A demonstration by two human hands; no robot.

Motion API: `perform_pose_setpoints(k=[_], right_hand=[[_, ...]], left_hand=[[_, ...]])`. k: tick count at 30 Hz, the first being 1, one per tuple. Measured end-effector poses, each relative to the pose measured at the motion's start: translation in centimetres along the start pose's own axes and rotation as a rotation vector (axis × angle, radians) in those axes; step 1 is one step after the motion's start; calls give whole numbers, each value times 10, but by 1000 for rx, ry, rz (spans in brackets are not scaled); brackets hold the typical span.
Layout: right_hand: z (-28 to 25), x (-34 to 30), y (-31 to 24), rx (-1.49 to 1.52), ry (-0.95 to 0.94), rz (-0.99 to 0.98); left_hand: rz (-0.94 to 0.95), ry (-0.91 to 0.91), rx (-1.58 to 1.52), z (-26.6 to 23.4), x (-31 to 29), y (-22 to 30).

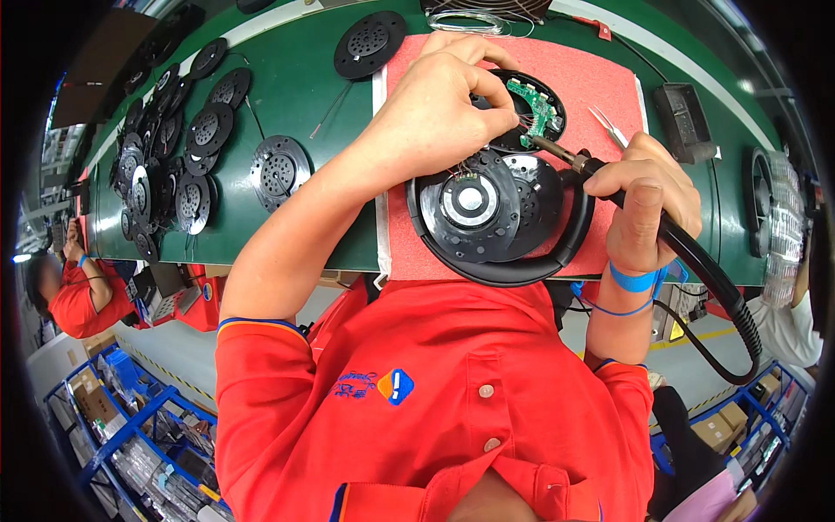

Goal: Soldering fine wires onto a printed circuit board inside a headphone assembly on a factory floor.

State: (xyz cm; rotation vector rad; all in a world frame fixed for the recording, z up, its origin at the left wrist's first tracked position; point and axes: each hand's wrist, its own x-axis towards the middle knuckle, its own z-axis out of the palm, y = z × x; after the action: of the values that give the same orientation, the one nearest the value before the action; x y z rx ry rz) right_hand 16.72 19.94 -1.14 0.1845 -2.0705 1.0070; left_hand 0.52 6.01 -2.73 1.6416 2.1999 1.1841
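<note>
My right hand [652, 200] grips the black handle of a soldering iron [693, 250]. The iron's metal tip meets the lower end of a curved green circuit board [541, 106], which sits in a round black ear cup. Above the same cup my left hand [452, 104] is closed in a pinch at some thin wires [524, 123] beside the tip. The black headphone band [513, 277] curves along the near side of a pink foam mat [600, 83]. Inside the curve, a round black speaker plate [474, 213] with a silvery centre lies over the other ear cup.
White-tipped tweezers [609, 126] lie on the mat's right side. A dark open box [684, 122] stands beyond it. Several black speaker plates [204, 130] are heaped at left on the green table [300, 96]. A coil of wire [465, 22] rests at the back. The iron's cord hangs at right.
</note>
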Motion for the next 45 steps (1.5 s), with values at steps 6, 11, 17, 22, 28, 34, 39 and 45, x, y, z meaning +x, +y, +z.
perform_pose_setpoints(k=[6,11,17,22,28,34,39,45], right_hand=[[0,1,-1,-2,-4,1],[0,1,-2,-1,-7,0],[-2,-2,2,28,81,-41],[-5,-3,4,-2,125,-33],[-7,-3,4,-45,144,-10],[-8,-4,6,18,126,-43],[-7,-3,6,28,102,-59],[-4,-3,5,14,77,-38]], left_hand=[[2,3,1,1,0,0],[12,9,11,0,0,0],[36,13,13,0,0,-2],[71,-15,43,-2,2,-3],[112,-20,21,2,3,-1],[220,12,104,4,3,1],[218,-21,101,5,5,1],[206,-1,152,6,3,3]])
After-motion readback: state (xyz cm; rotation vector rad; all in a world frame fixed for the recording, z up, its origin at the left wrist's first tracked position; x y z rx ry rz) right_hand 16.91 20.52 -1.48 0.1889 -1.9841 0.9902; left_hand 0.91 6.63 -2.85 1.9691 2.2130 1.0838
